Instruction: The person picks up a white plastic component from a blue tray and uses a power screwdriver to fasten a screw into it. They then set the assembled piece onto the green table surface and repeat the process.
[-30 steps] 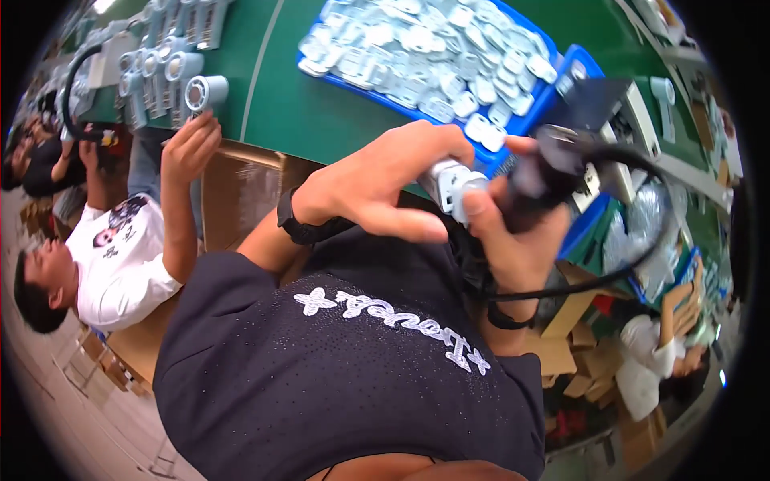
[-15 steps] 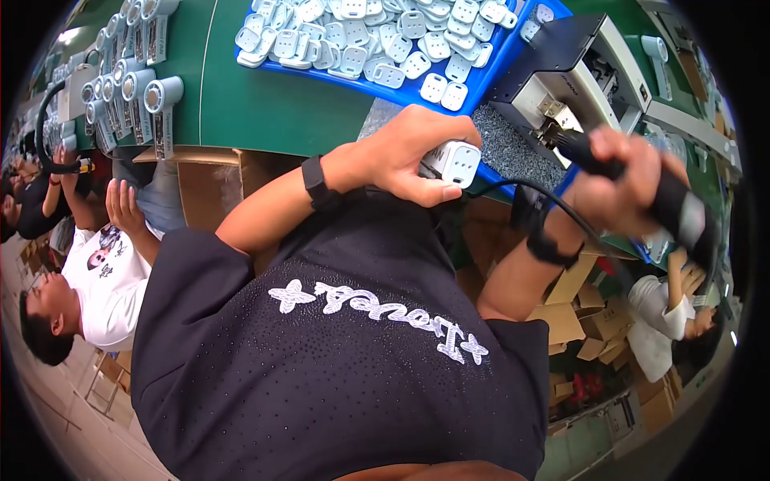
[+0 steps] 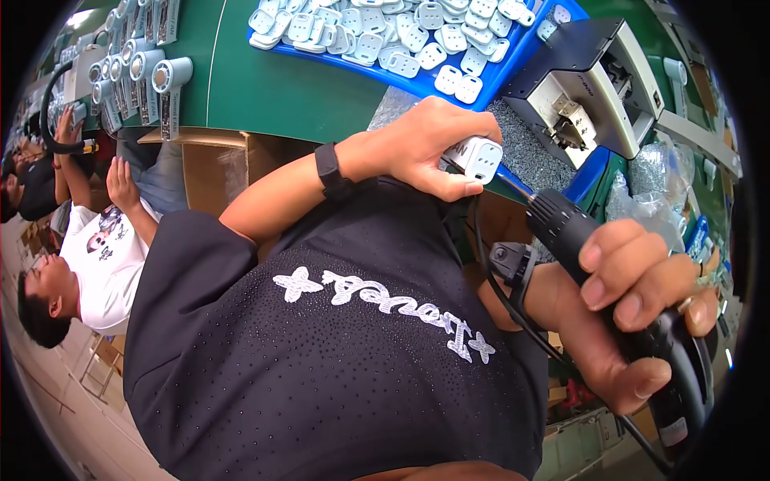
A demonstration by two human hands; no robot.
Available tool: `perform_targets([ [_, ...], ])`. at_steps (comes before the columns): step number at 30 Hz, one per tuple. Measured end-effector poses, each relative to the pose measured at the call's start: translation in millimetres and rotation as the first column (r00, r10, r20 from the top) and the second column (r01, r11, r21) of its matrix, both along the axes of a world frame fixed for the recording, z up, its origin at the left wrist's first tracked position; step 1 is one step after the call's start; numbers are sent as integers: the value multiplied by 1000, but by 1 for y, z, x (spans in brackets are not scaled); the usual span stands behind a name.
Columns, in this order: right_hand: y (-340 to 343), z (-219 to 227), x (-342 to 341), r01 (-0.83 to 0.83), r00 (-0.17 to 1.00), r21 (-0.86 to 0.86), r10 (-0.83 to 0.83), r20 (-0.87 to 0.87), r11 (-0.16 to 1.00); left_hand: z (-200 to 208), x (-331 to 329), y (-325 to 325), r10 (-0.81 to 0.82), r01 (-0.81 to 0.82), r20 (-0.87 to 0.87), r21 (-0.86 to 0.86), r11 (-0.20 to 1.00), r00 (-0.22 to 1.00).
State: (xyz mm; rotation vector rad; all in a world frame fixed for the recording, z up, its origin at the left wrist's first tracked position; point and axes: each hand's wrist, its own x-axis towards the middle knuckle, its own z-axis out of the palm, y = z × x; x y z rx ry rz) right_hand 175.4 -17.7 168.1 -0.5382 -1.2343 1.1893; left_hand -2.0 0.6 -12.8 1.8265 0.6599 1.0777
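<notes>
Black cylindrical corded screwdriver (image 3: 561,228) has swung from the black-and-beige boxy machine (image 3: 573,88) to near the white boxy plastic housing (image 3: 486,160), right hand (image 3: 642,293) wrapped round its grip, left hand (image 3: 429,152) closed on the housing, bit seemingly not seated yet, finished holes uncountable.

Seeing a worker (image 3: 60,290) wearing a white shirt (image 3: 124,280) with a picture (image 3: 99,242) on it on the left, and another worker (image 3: 44,191) wearing black farther back. Seeing a brown cardboard box (image 3: 207,178) standing by the near edge of the green table (image 3: 281,76), and shiny clear bags (image 3: 662,178) lying on the right.
</notes>
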Motion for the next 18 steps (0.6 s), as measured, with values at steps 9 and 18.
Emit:
perform_targets([
  [9, 9, -25, -11, -51, 998, 13, 51, -39, 999, 2, -2, -1, -5, 5, 9, -22, 1000, 1000],
  [18, 0, -29, -10, 63, 998, 77, -63, 0, 995, -1, 2, -1, 14, -14, 13, 2, 1000, 1000],
])
